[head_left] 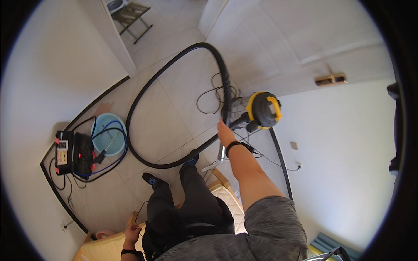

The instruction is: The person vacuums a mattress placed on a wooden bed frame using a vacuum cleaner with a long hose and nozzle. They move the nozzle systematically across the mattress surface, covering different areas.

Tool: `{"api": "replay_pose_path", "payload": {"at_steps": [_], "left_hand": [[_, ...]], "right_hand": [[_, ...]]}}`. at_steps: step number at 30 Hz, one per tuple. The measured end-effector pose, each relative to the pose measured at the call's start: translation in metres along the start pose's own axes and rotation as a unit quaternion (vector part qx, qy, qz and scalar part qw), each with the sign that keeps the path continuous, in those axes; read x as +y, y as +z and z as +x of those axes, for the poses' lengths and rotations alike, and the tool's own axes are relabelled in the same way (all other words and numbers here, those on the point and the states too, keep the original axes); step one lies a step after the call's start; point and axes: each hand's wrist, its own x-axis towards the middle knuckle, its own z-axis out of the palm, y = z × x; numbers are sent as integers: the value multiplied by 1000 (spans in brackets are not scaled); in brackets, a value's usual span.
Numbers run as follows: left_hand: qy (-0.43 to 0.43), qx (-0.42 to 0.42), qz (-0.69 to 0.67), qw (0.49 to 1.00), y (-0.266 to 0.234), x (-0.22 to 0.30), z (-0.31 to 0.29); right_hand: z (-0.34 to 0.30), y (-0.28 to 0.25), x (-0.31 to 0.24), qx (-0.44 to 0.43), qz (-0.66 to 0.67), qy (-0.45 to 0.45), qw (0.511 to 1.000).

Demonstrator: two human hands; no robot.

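My right hand (225,131) reaches forward and is closed around a black ribbed vacuum hose (143,93), close to where it joins a metal wand (222,152). The hose loops wide over the tiled floor and returns to a grey and yellow canister vacuum (262,109) just right of the hand. A flat floor nozzle (212,165) lies below the wand. My left hand (132,234), with a dark wristband, hangs low by my hip beside a cream cushion (106,248); its fingers look loosely curled and its grip is unclear. My legs in dark trousers (187,204) stand between.
A black and red machine (72,152) with blue and black cables sits by the left wall, next to a light blue basin (106,130). A folding stool (130,15) stands far back. A white door with a brass handle (331,79) is on the right. A loose cord (213,98) lies near the vacuum.
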Motion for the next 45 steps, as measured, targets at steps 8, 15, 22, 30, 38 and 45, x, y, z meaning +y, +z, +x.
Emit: {"api": "replay_pose_path", "payload": {"at_steps": [8, 15, 22, 30, 38, 45], "left_hand": [[-95, 5, -36, 995, 62, 9, 5], [-158, -5, -22, 987, 84, 2, 11], [-181, 3, -67, 981, 86, -9, 15], [-177, 11, -86, 980, 74, -37, 28], [-128, 10, -70, 989, 65, -88, 39], [-64, 38, -70, 995, 42, -106, 44]], "right_hand": [[83, 102, -100, -110, 56, -53, 991], [106, 101, -152, -146, 49, -58, 986], [124, 107, -161, -184, 154, -23, 970], [125, 85, -141, -162, 247, 27, 955], [92, 45, -150, -77, 351, 137, 923], [23, -91, -173, -182, 523, 142, 820]]}}
